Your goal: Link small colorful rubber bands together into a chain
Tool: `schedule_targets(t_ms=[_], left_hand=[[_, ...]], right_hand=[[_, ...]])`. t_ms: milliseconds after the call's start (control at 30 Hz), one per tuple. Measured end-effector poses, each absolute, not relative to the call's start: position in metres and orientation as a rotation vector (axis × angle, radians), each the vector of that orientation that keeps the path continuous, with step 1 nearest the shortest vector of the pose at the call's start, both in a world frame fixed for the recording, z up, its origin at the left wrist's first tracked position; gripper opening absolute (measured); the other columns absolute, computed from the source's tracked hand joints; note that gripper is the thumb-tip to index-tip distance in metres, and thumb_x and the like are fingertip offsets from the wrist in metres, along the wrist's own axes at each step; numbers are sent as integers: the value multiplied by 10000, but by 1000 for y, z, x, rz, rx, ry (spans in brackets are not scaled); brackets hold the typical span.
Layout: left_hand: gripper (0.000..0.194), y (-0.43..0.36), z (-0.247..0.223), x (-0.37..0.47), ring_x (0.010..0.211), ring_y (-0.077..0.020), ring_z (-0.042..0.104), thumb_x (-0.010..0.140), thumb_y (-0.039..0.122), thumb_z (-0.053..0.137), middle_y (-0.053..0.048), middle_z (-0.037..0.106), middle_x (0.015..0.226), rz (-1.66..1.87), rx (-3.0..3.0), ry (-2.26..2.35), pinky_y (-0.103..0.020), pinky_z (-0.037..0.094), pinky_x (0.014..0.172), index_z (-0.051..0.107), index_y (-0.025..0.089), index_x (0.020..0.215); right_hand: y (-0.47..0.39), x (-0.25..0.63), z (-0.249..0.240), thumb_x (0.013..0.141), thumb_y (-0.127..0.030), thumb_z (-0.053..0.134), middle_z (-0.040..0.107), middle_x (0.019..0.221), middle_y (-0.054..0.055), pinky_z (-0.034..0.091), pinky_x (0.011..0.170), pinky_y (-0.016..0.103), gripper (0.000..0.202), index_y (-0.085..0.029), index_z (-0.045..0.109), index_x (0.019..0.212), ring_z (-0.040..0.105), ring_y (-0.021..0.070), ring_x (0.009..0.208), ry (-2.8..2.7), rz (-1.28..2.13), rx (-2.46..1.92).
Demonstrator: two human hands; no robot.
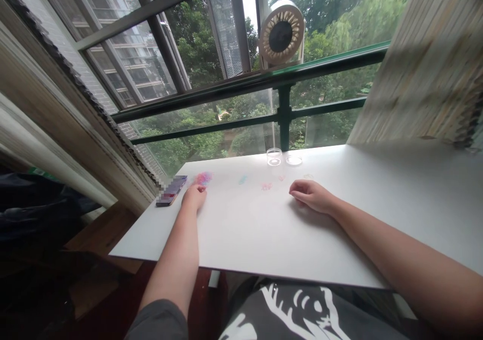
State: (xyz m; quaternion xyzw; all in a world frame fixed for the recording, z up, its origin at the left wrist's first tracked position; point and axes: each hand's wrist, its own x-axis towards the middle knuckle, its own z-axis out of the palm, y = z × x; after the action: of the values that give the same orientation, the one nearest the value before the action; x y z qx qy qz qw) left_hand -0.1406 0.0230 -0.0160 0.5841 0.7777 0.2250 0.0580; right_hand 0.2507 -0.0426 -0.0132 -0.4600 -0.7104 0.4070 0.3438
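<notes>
My left hand (194,197) rests at the near edge of a pile of tiny pink, red, blue and purple pieces (204,178), too small to name. Its fingers are curled in and closed; what they may hold is hidden. Farther right on the table, my right hand (311,195) lies on its side with bent fingers drawn together, their inside out of sight. Between the hands sit a small teal cluster (242,180), a pink cluster (266,186) and a smaller pink one (281,178). Just behind my right hand is a faint pale cluster (308,176).
A clear round container (273,157) and a clear round lid-like disc (294,160) stand at the white table's (241,234) back edge. A phone (171,191) lies at the left. A round fan (281,35) stands above the green railing (328,70), before the window.
</notes>
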Motion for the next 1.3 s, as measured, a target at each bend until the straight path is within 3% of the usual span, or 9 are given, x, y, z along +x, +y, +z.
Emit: schedule_targets(t_ms=[367, 933, 1067, 1167, 1300], left_hand=[[345, 18, -6, -134, 923, -226, 576, 687, 299, 518, -81, 642, 992, 511, 1830, 2372, -290, 420, 795, 636, 185, 991], [318, 10, 3, -115, 840, -222, 583, 661, 366, 554, -81, 641, 932, 612, 1889, 2415, -301, 432, 754, 650, 193, 910], [268, 10, 7, -71, 838, -167, 557, 701, 333, 516, -46, 599, 953, 786, 2298, 1991, -266, 421, 776, 631, 203, 904], [252, 14, 9, -29, 831, -150, 545, 721, 315, 496, -30, 592, 941, 703, 2497, 1607, -247, 413, 778, 632, 220, 910], [264, 21, 10, 13, 780, -147, 548, 722, 336, 497, -41, 599, 894, 559, 2519, 1462, -240, 419, 740, 649, 216, 900]], right_hand=[[-45, 248, -9, 709, -306, 474, 462, 508, -41, 352, 440, 211, 156, -160, 513, 746, 455, 86, 437, -1845, 1041, -1188], [-46, 248, -7, 705, -312, 476, 475, 515, -39, 360, 447, 217, 153, -169, 515, 743, 459, 89, 440, -1837, 1036, -1202], [-46, 249, -9, 709, -303, 471, 471, 488, -42, 358, 449, 215, 147, -170, 521, 750, 451, 90, 434, -1851, 1011, -1215], [-45, 249, -10, 710, -296, 468, 471, 492, -41, 357, 448, 212, 145, -169, 524, 754, 454, 88, 434, -1853, 1015, -1211], [-43, 249, -11, 706, -292, 470, 478, 514, -38, 366, 453, 213, 141, -170, 523, 751, 467, 88, 442, -1848, 1022, -1199]])
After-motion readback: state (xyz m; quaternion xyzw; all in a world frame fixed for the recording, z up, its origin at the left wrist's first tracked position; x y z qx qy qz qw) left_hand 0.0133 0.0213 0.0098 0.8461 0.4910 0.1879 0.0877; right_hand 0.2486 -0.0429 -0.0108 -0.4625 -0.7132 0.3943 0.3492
